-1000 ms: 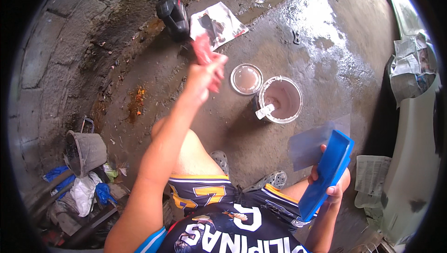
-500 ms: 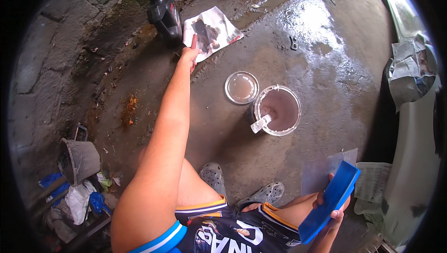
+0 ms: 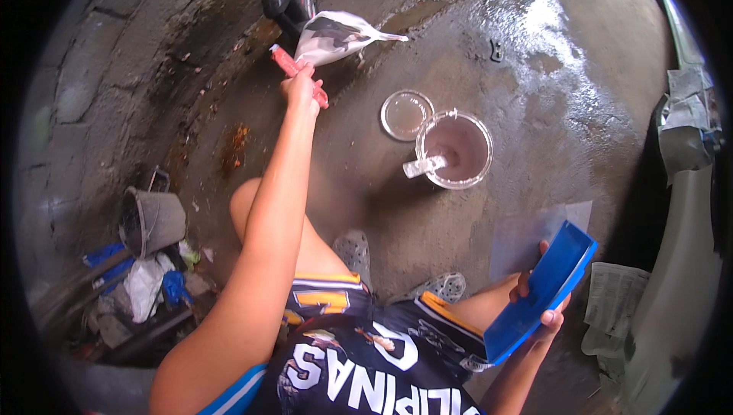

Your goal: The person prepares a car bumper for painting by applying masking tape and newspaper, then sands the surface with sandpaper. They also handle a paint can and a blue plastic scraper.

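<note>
At the end of my outstretched left arm, my left hand (image 3: 300,88) is closed around a soft red tube (image 3: 284,61) with a pale tip. Beside it, a white printed cloth or sheet (image 3: 330,47) is bunched up; whether my fingers also hold it is unclear. A black jug (image 3: 285,4) stands just behind. At lower right, my right hand (image 3: 544,310) grips a long blue plastic piece (image 3: 539,293), tilted over my knee. A clear flat sheet (image 3: 527,239) sticks out past those fingers. Between my hands stands a tub (image 3: 467,151) of greyish paste, with a coated stick (image 3: 424,166) across its rim.
A round clear lid (image 3: 407,115) lies against the tub. At left, a grey bucket (image 3: 162,222) rests on its side by bags and rags (image 3: 145,285). A pale car panel (image 3: 679,277) with taped paper lines the right. The concrete floor (image 3: 565,94) is wet.
My left hand has shifted slightly left and down relative to the sheet, with the red tube now plainly visible. The sheet has gone from flat to bunched. The whole view has shifted a little.
</note>
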A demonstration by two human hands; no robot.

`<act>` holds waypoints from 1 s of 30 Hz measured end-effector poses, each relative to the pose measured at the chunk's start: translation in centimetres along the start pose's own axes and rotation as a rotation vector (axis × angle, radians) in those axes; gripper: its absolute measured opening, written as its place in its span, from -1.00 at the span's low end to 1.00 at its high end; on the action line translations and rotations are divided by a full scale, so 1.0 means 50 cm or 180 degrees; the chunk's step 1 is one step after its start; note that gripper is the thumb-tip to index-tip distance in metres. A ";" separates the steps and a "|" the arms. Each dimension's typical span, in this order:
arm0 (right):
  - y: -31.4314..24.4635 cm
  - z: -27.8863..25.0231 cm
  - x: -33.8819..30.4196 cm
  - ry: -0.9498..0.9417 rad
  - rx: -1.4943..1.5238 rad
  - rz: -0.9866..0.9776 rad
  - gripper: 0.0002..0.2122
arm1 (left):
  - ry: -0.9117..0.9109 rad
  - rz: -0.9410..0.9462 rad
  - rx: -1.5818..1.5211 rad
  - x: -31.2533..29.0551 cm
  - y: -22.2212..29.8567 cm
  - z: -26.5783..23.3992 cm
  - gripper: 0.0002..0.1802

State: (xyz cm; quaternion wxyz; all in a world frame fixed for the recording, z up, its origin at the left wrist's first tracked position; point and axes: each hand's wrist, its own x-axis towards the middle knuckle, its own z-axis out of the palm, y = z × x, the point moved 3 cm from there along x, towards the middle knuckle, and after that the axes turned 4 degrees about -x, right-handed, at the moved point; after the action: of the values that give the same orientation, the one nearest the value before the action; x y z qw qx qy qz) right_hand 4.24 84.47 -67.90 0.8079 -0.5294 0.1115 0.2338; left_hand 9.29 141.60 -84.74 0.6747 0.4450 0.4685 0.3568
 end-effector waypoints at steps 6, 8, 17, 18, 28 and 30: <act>-0.038 -0.045 0.054 -0.0311 0.0055 0.0033 0.15 | 0.1175 0.0228 0.0491 -0.204 -0.036 -0.196 -0.57; -0.052 -0.050 0.064 -0.0472 0.0080 0.0142 0.15 | 0.1528 0.0500 0.0462 -0.276 -0.078 -0.225 -0.58; -0.093 -0.093 0.055 -0.0545 -0.0010 0.0050 0.16 | 0.1992 -0.1684 -0.0658 -0.438 -0.339 -0.179 -0.65; -0.093 -0.099 0.051 -0.0539 -0.0030 0.0069 0.17 | 0.1775 -0.1859 -0.0593 -0.453 -0.360 -0.156 -0.63; -0.060 -0.121 0.022 -0.0852 -0.0835 0.0227 0.16 | -0.0260 -0.3639 -0.0005 -0.594 -0.405 -0.050 -0.48; -0.054 -0.108 0.032 -0.1325 -0.1139 0.0304 0.12 | -0.0467 -0.3420 0.0240 -0.588 -0.344 -0.071 -0.54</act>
State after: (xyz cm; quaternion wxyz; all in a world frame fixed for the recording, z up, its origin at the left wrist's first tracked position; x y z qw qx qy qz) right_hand 7.31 79.08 -68.65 0.6951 -0.5984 -0.0751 0.3913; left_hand -1.97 110.14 -92.15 0.7766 0.1906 0.5941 -0.0872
